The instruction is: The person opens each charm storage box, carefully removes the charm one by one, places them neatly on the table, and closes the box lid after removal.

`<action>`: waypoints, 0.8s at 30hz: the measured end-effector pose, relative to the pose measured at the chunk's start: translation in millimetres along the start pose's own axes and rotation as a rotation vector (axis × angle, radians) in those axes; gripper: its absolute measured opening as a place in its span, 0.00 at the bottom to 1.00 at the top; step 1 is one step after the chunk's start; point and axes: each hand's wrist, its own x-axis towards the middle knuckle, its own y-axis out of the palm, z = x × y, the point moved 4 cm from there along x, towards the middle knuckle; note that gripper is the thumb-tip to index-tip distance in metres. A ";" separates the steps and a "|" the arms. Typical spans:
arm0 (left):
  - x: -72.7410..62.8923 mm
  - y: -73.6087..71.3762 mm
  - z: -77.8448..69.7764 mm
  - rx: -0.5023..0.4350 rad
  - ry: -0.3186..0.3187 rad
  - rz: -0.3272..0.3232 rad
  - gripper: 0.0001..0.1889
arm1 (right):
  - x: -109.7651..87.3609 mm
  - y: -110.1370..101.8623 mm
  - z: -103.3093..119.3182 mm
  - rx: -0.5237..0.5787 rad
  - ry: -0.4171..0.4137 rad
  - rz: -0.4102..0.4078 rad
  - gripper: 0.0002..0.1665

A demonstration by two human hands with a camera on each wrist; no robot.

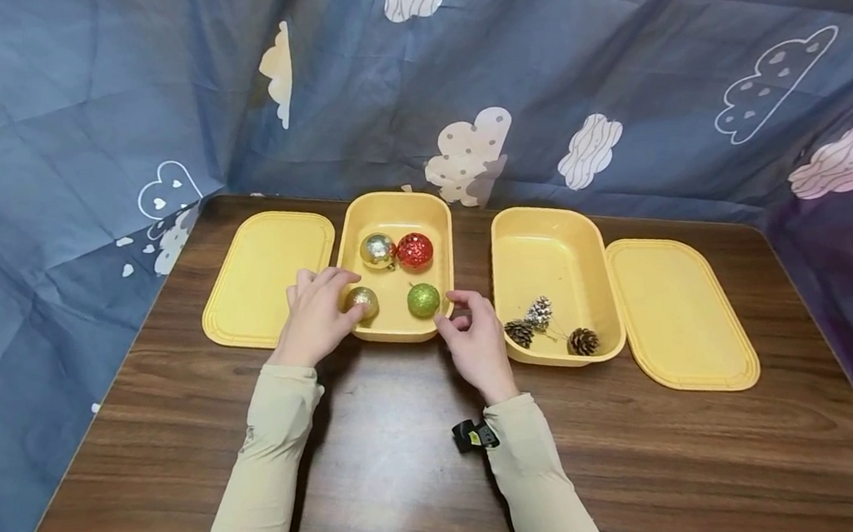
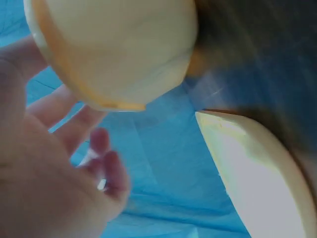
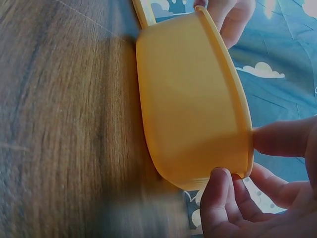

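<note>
My left hand reaches over the left rim of a yellow plastic container. Its thumb overlaps a glittery gold ball ornament, and the index finger arches above it. The left wrist view shows the fingers going behind the rim, which hides the ball there. At the front right corner, my right hand pinches the container's rim, thumb outside the wall. Close to these fingertips lies a green glitter ball. Farther back in the container are a shiny gold ball and a red ball.
To the right stands a second yellow container with pinecones near its front. A yellow lid lies left of the first container, another lid at the far right. Cloud-print blue cloth hangs behind the wooden table.
</note>
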 end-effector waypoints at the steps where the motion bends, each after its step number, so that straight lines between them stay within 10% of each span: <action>1: 0.6 -0.6 -1.2 0.009 -0.006 0.019 0.25 | -0.1 -0.1 0.2 0.000 0.001 -0.001 0.22; 8: 4.4 2.9 -5.2 0.032 -0.045 0.118 0.27 | 0.4 0.3 -0.9 -0.003 0.012 0.008 0.22; 24: 8.6 7.4 -7.7 0.027 -0.078 0.122 0.21 | 0.7 0.4 -0.5 -0.005 0.011 0.011 0.22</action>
